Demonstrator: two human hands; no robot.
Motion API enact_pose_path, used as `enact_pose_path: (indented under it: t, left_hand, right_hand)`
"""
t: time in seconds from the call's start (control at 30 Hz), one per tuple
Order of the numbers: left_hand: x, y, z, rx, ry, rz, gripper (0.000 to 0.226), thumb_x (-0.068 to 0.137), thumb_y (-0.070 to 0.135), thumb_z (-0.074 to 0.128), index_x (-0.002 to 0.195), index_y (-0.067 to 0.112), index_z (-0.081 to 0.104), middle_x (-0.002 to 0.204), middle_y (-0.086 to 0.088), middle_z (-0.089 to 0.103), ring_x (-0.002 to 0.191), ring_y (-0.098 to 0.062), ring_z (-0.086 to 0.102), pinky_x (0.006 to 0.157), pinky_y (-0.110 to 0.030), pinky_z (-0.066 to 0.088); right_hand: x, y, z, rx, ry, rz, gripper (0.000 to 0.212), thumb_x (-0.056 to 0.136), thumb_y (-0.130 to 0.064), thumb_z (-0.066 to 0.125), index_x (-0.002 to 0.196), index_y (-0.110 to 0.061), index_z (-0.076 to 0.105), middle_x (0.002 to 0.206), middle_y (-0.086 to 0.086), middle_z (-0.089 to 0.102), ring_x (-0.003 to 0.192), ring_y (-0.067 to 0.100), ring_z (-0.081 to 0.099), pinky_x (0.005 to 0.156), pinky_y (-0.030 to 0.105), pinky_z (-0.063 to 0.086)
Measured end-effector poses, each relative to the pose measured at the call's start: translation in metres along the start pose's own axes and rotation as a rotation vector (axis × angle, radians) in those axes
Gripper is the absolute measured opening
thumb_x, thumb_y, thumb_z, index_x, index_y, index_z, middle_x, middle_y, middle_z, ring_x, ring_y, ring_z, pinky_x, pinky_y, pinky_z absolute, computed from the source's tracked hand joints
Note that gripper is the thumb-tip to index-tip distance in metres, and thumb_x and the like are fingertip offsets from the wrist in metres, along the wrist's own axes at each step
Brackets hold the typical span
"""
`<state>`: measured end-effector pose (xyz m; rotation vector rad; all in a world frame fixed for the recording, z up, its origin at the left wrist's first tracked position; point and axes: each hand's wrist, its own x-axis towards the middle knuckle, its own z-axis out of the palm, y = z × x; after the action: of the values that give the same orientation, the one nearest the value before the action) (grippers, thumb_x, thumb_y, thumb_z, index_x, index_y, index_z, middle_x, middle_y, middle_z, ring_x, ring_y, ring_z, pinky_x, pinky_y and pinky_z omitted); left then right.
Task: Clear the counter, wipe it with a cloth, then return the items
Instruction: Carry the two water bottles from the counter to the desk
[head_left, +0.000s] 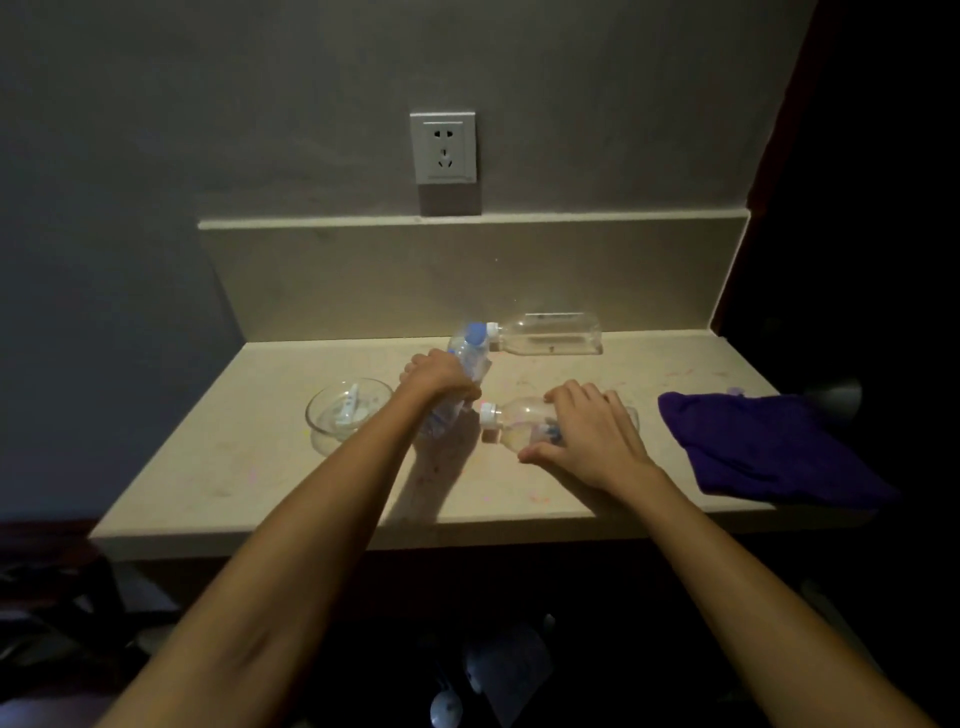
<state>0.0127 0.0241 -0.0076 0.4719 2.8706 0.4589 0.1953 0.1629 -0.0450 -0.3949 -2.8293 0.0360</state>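
On the beige counter (249, 467), my left hand (439, 375) is shut on a crumpled clear bottle with a blue cap (474, 353), tilted with its cap pointing away. My right hand (584, 434) grips a clear bottle with a white cap (511, 418) that lies on its side, cap to the left. A third clear bottle (550, 335) lies on its side against the backsplash. A purple cloth (763, 447) is spread on the counter's right end, overhanging the front edge.
A clear glass bowl (324, 415) with a small white object in it stands left of my left hand. A wall socket (443, 148) sits above the backsplash ledge. Dark furniture lies to the left, and dim objects lie below the counter.
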Motion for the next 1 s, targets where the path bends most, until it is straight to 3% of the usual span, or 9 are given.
enact_pose_path:
  t: [0.2,0.3,0.37,0.47,0.6,0.7,0.8,0.93,1.0]
  left_hand:
    - [-0.015,-0.028,-0.024,-0.302,-0.05,-0.018,0.099,0.044,0.065,0.069,0.124,0.008,0.053,0.114,-0.014,0.061,0.1,-0.029,0.066,0.083,-0.039,0.061]
    - [-0.041,-0.04,-0.035,-0.698,-0.008,0.027,0.062,0.066,0.054,0.078,0.11,0.012,0.065,0.103,-0.011,0.071,0.083,-0.023,0.071,0.068,-0.036,0.062]
    - [-0.071,-0.047,-0.037,-0.892,0.035,0.129,0.035,0.084,0.047,0.078,0.101,0.019,0.066,0.103,-0.01,0.073,0.083,-0.024,0.072,0.073,-0.041,0.062]
    - [-0.116,-0.074,-0.034,-1.069,0.076,0.209,0.047,0.087,0.05,0.075,0.116,0.015,0.064,0.11,-0.016,0.072,0.087,-0.025,0.074,0.077,-0.045,0.062]
    - [-0.189,-0.128,-0.032,-1.103,0.174,0.21,0.064,0.083,0.04,0.078,0.13,0.004,0.054,0.114,-0.015,0.073,0.092,-0.029,0.076,0.07,-0.035,0.062]
    - [-0.241,-0.176,-0.019,-1.131,0.301,0.161,0.067,0.076,0.02,0.082,0.128,-0.002,0.046,0.108,-0.015,0.076,0.091,-0.026,0.077,0.076,-0.033,0.064]
    - [-0.287,-0.24,0.01,-1.105,0.414,-0.003,0.07,0.069,0.009,0.091,0.123,-0.001,0.047,0.101,-0.014,0.076,0.085,-0.022,0.077,0.077,-0.029,0.062]
    - [-0.359,-0.322,0.076,-1.036,0.546,-0.275,0.045,0.08,0.013,0.086,0.115,0.012,0.058,0.101,0.001,0.071,0.084,0.003,0.069,0.078,-0.013,0.054]
    - [-0.398,-0.363,0.119,-1.059,0.562,-0.449,0.045,0.077,0.032,0.088,0.11,0.019,0.061,0.096,0.006,0.075,0.085,-0.002,0.072,0.078,-0.021,0.057]
  right_hand:
    - [-0.006,0.004,-0.014,0.191,-0.009,0.17,0.083,0.069,-0.089,0.062,0.124,-0.027,0.053,0.115,-0.006,0.058,0.095,0.012,0.054,0.082,0.03,0.048]
    - [-0.011,0.0,-0.025,0.419,-0.011,0.281,0.079,0.07,-0.09,0.059,0.121,-0.03,0.05,0.113,-0.008,0.058,0.092,0.012,0.06,0.079,0.031,0.057]
    - [-0.014,-0.008,-0.033,0.628,-0.016,0.314,0.077,0.074,-0.086,0.06,0.125,-0.03,0.05,0.118,-0.01,0.058,0.098,0.014,0.063,0.084,0.035,0.059]
    - [-0.024,-0.029,-0.043,0.975,-0.059,0.321,0.088,0.067,-0.086,0.059,0.13,-0.026,0.052,0.126,-0.006,0.062,0.105,0.017,0.065,0.091,0.041,0.059]
    - [-0.046,-0.076,-0.045,1.215,-0.081,0.248,0.084,0.062,-0.085,0.064,0.121,-0.024,0.06,0.112,-0.002,0.071,0.096,0.018,0.072,0.086,0.04,0.06]
    - [-0.064,-0.127,-0.031,1.403,-0.124,0.162,0.082,0.062,-0.084,0.07,0.115,-0.022,0.064,0.108,0.003,0.075,0.091,0.016,0.075,0.079,0.031,0.058]
    - [-0.091,-0.193,0.0,1.502,-0.266,0.026,0.076,0.064,-0.082,0.072,0.115,-0.026,0.064,0.108,-0.004,0.073,0.097,0.013,0.071,0.086,0.031,0.057]
    - [-0.145,-0.269,0.069,1.51,-0.604,-0.039,0.075,0.064,-0.073,0.082,0.12,-0.025,0.065,0.112,0.005,0.074,0.103,0.024,0.072,0.092,0.04,0.058]
    - [-0.177,-0.3,0.11,1.438,-0.787,-0.029,0.072,0.063,-0.069,0.084,0.118,-0.027,0.066,0.114,0.007,0.073,0.107,0.027,0.072,0.093,0.042,0.059]
